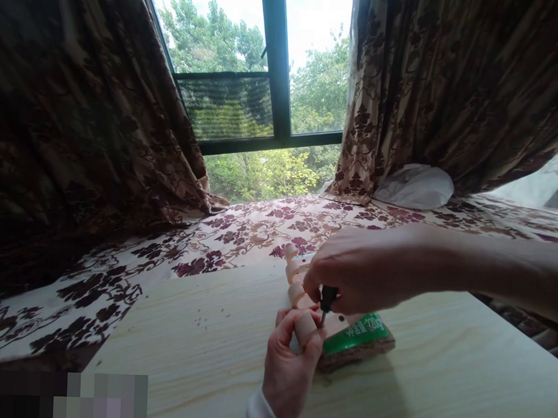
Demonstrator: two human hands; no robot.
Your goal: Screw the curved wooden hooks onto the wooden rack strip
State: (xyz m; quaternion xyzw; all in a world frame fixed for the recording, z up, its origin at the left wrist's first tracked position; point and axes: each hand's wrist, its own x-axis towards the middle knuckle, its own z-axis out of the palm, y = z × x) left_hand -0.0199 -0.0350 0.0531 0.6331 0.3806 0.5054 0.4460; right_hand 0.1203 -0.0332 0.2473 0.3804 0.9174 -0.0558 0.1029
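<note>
My right hand (345, 266) is wrapped round the dark handle of a screwdriver (327, 300). The screwdriver's thin shaft points down to a flat beige piece (335, 324), close to my left fingertips. With thumb and fingers, my left hand (292, 362) pinches a beige rounded knob-like part (305, 327) at that piece's near left end. More rounded beige parts (296, 292) line up behind it, partly hidden by my right hand. Beneath lies a green and brown packet (359, 335) with white printing. Whether the tip sits in a screw cannot be made out.
A pale wood-grain board (187, 346) carries the work, with small dark crumbs (211, 316) on its left. Behind it spreads a flowered cloth (260, 226) up to the window (279, 69). Patterned curtains (364, 114) hang on both sides. A white plastic bag (414, 186) rests at the back right.
</note>
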